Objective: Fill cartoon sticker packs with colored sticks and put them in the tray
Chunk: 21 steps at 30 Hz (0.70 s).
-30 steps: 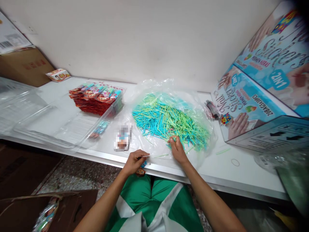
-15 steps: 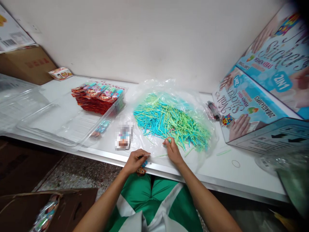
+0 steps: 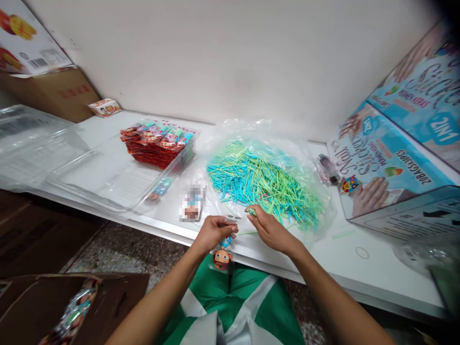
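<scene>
My left hand (image 3: 214,232) pinches the top of a clear cartoon packet (image 3: 222,258). The packet hangs over the table's front edge, its round brown cartoon face toward me. To the right, my right hand (image 3: 269,227) has its fingers closed on a few short green sticks (image 3: 252,212), their tips showing past thumb and forefinger. Just beyond the hands spreads a heap of thin green and blue sticks (image 3: 266,179) on a clear plastic bag (image 3: 257,128). Left of the heap lies another small packet (image 3: 193,201), partly blurred out.
A clear tray (image 3: 89,165) at the left holds stacked red packets (image 3: 154,151). Large blue printed cartons (image 3: 381,163) stand at the right, near a rubber band (image 3: 362,253). Below left is an open brown carton (image 3: 118,302) with packets inside.
My left hand has lifted slightly, and the packet's cartoon face now shows fully. My right hand has turned its fingertips toward the packet's top. The whole view has shifted a little.
</scene>
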{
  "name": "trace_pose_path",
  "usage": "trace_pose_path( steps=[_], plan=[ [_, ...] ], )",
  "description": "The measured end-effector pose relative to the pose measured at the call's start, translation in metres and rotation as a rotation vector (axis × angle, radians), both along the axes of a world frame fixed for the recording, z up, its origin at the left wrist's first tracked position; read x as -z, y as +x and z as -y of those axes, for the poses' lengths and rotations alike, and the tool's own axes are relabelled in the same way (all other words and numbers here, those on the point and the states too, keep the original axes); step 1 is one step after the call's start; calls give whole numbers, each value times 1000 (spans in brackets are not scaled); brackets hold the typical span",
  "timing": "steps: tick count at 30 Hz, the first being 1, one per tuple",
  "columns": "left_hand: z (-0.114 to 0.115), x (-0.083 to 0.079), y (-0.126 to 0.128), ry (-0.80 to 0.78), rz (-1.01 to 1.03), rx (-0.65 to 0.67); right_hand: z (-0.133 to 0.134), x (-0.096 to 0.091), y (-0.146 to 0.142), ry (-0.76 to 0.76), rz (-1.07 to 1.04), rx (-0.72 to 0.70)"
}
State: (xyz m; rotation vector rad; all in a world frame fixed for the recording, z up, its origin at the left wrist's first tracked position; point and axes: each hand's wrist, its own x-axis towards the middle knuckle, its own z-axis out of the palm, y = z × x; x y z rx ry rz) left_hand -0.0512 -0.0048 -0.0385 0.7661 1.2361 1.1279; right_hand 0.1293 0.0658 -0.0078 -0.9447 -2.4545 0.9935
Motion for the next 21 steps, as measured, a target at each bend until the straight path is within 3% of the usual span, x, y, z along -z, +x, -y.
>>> trace_pose_path(
  steps=[4, 10, 13, 21],
  plan=[
    [1, -3, 6, -19, 14, 68, 6, -9, -5, 0, 66, -87],
    [3, 3, 7, -47, 72, 95, 8, -20, -2, -66, -30, -46],
    [3, 5, 8, -38, 65, 88, 8, -19, 0, -31, -19, -34],
    [2, -3, 7, 189, -73, 179, 10, -10, 0, 52, 111, -74]
  ],
)
